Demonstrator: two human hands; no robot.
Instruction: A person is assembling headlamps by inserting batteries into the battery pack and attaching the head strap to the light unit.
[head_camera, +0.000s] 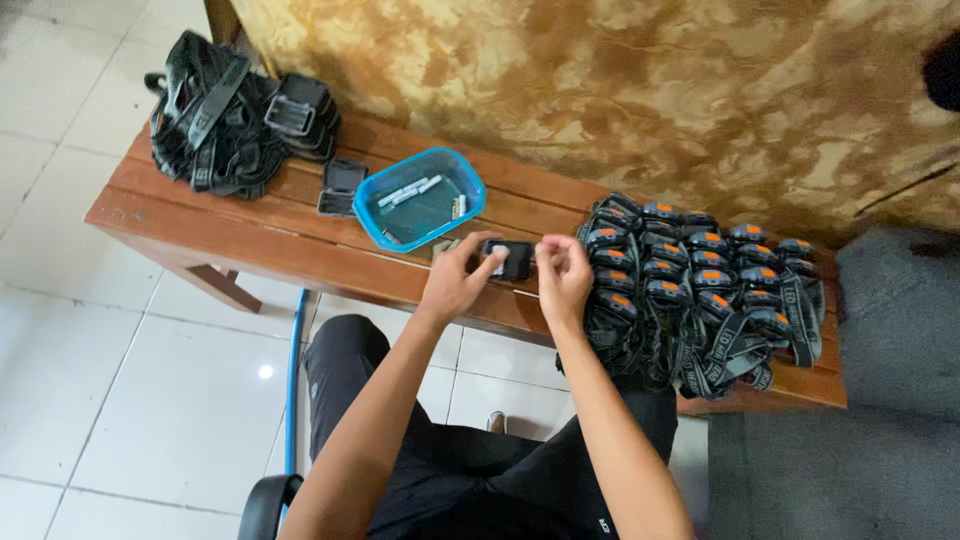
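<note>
**user1:** Between the fingertips of both hands, a small black headlamp body (512, 259) is being held just above the front edge of the wooden bench (250, 235). It's being pinched by the left hand (452, 283) from its left end, thumb and fingers closed around it.

**user2:** And the right hand (563, 274)?

**user1:** Its fingers are being curled in at the lamp's right end, touching it. Whether a proper grip is being kept there or it's only being steadied can't be told, since the fingertips are being hidden by the knuckles.

**user2:** What's being kept around the fingers?

**user1:** Just beyond the left fingers, a blue plastic tub (465, 205) with a few white batteries (407, 191) is being kept on the bench. Just right of the right fingers, a big batch of headlamps with orange buttons (700, 285) is being laid out in rows, straps hanging over the edge. Well off to the left of the left fingers, a heap of black straps (205, 125) and a stack of black lamp housings (300, 115) are being stored, with one open black case (342, 186) nearer the tub.
</note>
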